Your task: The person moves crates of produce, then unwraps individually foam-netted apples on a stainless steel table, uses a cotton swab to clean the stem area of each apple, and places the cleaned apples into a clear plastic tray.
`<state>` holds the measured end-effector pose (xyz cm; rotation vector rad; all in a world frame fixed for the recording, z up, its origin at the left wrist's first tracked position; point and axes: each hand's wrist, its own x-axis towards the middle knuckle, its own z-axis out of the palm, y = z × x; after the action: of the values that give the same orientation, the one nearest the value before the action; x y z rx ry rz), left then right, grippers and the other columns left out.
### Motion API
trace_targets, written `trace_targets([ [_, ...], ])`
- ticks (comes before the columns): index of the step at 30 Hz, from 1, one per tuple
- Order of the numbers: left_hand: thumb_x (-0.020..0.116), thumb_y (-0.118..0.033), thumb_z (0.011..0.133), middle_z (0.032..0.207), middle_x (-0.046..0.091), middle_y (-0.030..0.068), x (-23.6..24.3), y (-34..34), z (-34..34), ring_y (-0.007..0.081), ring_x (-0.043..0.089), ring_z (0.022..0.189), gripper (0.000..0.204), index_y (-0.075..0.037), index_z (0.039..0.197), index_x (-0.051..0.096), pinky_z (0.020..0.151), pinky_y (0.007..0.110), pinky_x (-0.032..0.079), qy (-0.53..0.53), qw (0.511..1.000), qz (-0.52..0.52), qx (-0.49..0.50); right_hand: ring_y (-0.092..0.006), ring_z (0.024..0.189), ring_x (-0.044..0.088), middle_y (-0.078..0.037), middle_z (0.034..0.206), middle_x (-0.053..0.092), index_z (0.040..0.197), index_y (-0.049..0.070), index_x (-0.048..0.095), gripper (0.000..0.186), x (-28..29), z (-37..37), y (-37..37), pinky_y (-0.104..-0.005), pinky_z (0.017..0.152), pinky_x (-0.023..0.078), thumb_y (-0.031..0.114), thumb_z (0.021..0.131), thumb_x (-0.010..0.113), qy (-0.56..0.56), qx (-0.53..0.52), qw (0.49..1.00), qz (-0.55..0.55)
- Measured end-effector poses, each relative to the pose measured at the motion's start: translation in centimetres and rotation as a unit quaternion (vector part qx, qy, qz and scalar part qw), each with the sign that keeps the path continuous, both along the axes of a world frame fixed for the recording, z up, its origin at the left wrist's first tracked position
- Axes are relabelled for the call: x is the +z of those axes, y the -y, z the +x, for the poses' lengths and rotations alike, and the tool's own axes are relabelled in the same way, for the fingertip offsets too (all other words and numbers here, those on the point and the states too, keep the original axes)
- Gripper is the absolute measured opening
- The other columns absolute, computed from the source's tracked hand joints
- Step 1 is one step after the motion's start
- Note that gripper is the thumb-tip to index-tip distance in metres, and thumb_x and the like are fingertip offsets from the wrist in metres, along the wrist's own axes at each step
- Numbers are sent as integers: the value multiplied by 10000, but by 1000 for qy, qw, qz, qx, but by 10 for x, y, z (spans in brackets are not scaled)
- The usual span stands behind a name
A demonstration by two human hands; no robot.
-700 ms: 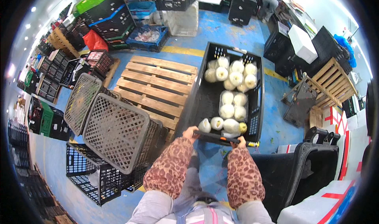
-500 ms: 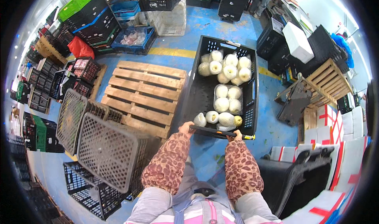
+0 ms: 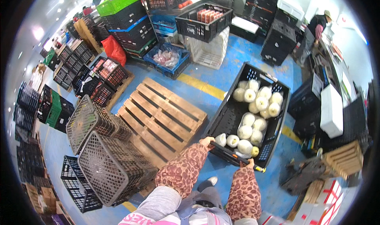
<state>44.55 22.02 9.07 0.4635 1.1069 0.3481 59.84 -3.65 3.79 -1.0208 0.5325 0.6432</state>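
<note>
My left hand and my right hand are both closed on the near short edge of a black plastic crate. Inside, pale round fruits in white foam nets lie in groups, some in clear packaging. A few loose ones lie by the near edge, with a yellowish fruit at the right. Just left of the crate is a wooden pallet.
Grey mesh crates stand at lower left. Behind are stacked crates and a blue crate with bagged goods. On the right are white boxes and a leaning slatted wooden piece. A person works at the back right.
My view has turned. The crate in my hands now sits lower and further right in the picture, at more of a slant, and more of the back of the room shows.
</note>
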Motion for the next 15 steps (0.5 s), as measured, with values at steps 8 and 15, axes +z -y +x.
trace_targets([
  [8,639,66,652,718,550,120,34,-65,142,247,569,620,124,10,733,563,581,387,512,10,998,-28,50,-216,687,608,-61,744,570,715,107,529,175,20,150,-74,-350,631,553,278,744,549,-12,-17,1000,-23],
  [15,674,-10,636,738,566,120,46,-138,272,287,578,631,168,-6,771,575,578,394,503,-23,1000,-9,12,-217,666,600,-52,697,557,703,112,506,218,42,270,-142,-352,626,582,301,690,614,12,-30,999,2],
])
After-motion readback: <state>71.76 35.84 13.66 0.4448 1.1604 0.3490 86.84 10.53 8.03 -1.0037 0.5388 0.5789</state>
